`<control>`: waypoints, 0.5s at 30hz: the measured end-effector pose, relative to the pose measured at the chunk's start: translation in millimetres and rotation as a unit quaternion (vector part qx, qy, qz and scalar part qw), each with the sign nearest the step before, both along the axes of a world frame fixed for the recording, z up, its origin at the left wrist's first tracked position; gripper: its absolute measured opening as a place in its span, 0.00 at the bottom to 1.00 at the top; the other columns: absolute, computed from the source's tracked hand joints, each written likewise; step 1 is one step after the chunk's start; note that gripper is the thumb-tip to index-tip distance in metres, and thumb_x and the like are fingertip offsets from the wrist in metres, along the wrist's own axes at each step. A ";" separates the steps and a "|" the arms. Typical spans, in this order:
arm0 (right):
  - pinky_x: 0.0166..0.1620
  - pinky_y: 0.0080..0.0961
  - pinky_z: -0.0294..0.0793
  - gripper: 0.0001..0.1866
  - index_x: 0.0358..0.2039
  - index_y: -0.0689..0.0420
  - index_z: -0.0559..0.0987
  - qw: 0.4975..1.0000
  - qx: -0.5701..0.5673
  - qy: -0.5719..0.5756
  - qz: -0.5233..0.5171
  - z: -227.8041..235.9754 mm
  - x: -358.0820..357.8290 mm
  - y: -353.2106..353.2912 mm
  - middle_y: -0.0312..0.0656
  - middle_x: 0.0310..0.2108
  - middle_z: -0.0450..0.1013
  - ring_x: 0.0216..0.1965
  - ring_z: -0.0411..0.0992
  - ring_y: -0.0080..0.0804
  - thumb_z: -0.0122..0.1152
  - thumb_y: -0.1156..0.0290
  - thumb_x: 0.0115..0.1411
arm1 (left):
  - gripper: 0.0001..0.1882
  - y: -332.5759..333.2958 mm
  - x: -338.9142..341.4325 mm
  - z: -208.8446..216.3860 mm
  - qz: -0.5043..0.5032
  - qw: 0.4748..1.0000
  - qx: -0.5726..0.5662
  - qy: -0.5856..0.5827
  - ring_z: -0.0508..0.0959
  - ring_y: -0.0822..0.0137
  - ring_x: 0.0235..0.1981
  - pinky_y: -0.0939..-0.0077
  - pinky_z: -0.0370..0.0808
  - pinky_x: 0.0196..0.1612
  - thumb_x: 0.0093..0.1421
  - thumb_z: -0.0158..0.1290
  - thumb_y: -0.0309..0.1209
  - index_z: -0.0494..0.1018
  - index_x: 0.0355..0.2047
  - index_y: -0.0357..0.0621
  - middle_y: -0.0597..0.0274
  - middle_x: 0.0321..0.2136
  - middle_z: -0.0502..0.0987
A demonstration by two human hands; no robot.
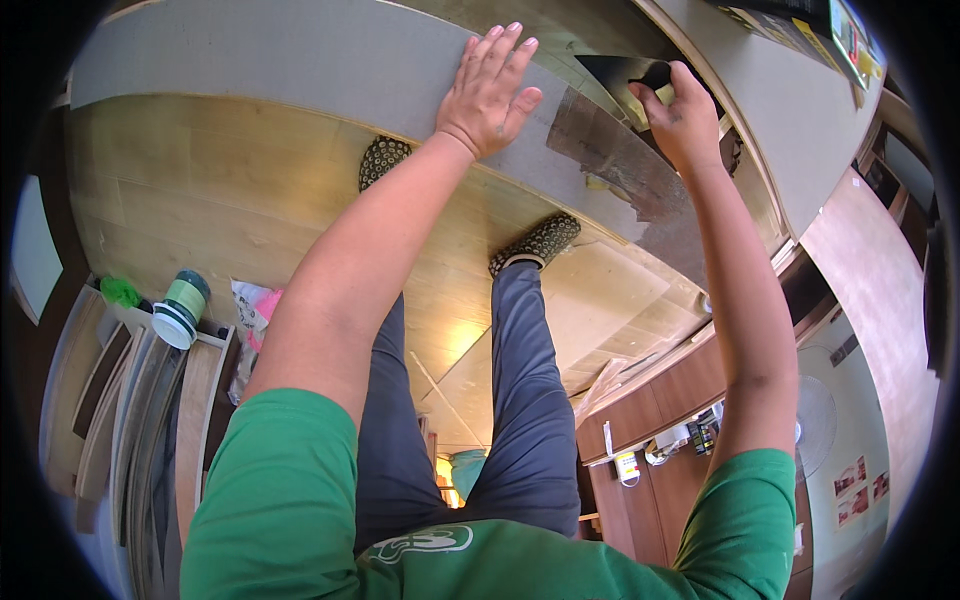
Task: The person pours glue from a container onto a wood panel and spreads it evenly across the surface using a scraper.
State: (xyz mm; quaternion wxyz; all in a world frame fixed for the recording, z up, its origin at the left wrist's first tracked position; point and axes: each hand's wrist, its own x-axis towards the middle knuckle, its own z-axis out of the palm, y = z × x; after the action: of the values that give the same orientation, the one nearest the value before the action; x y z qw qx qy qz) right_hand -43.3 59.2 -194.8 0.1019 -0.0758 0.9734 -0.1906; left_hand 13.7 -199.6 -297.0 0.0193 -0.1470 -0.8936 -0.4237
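A person in one green shirt (pixel 270 510) and one pair of dark trousers (pixel 530 390) stood at one long gray panel (pixel 250 50), two bare arms stretched forward. From where I stood, the left hand (pixel 490 95) lay palm down on the panel, fingers straight and close together, thumb out to the side, gripping nothing. The right hand (pixel 685 115) was the nearer to one dark triangular piece (pixel 605 75), thumb and forefinger appearing to pinch it. The piece reached leftward from that grip, its tip aimed toward the left hand, beside the panel's far edge; whether it touched the panel I could not tell, and the fingers hid too much to fix its long axis. One torn brown patch (pixel 620 160) lay on the panel between the two hands, closer to the right forearm. Two dotted shoes (pixel 385 158) rested by the panel's near edge. Farther off, one green-and-white container (pixel 182 305) stood at left above several curved strips (pixel 150 420), too overlapped to count; one pale fan (pixel 815 425) stood at right.
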 end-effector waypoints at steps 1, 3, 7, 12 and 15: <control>0.36 0.36 0.75 0.17 0.32 0.58 0.75 0.998 -0.034 -0.039 -0.046 11.8 5.6 -6.6 0.50 0.30 0.78 0.32 0.76 0.51 0.72 0.61 0.55 | 0.29 -3.3 -1.2 0.3 0.006 1.000 0.009 -0.005 0.55 0.50 0.70 0.49 0.47 0.72 0.69 0.43 0.48 0.61 0.67 0.51 0.55 0.68 0.59; 0.38 0.34 0.75 0.16 0.35 0.58 0.76 0.988 -0.077 -0.034 -0.128 22.1 26.0 -6.4 0.49 0.32 0.79 0.32 0.76 0.47 0.72 0.62 0.55 | 0.30 -10.5 -4.5 4.4 -0.008 0.999 -0.034 -0.004 0.56 0.51 0.70 0.49 0.47 0.72 0.67 0.46 0.49 0.61 0.67 0.52 0.56 0.67 0.60; 0.42 0.26 0.74 0.17 0.38 0.60 0.77 0.931 -0.177 -0.028 -0.319 34.4 81.3 -5.8 0.42 0.33 0.79 0.34 0.76 0.29 0.73 0.64 0.56 | 0.33 -49.0 -12.8 6.1 -0.062 0.986 -0.157 -0.016 0.54 0.55 0.71 0.51 0.44 0.73 0.64 0.50 0.50 0.61 0.67 0.55 0.59 0.68 0.59; 0.49 0.25 0.73 0.16 0.45 0.62 0.76 0.734 -0.354 -0.003 -0.580 13.9 168.6 -18.2 0.39 0.41 0.78 0.41 0.74 0.26 0.69 0.73 0.59 | 0.37 -63.6 -17.3 7.0 -0.129 0.951 -0.277 -0.046 0.46 0.60 0.74 0.51 0.34 0.74 0.63 0.47 0.57 0.56 0.69 0.61 0.63 0.72 0.50; 0.51 0.25 0.73 0.15 0.47 0.62 0.75 0.599 -0.408 0.042 -0.688 -11.8 216.4 -26.2 0.39 0.45 0.77 0.44 0.75 0.28 0.66 0.75 0.61 | 0.40 -59.7 -17.0 4.6 -0.122 0.940 -0.313 -0.056 0.43 0.62 0.74 0.52 0.32 0.74 0.62 0.46 0.59 0.52 0.71 0.62 0.63 0.73 0.46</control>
State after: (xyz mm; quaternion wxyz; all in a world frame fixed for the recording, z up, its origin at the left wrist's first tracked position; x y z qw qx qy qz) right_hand 173.1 33.0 -206.7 -0.1415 0.5744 0.5621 -0.5781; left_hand -3.3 -259.3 -292.4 -0.1291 -0.2294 -0.9561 -0.1290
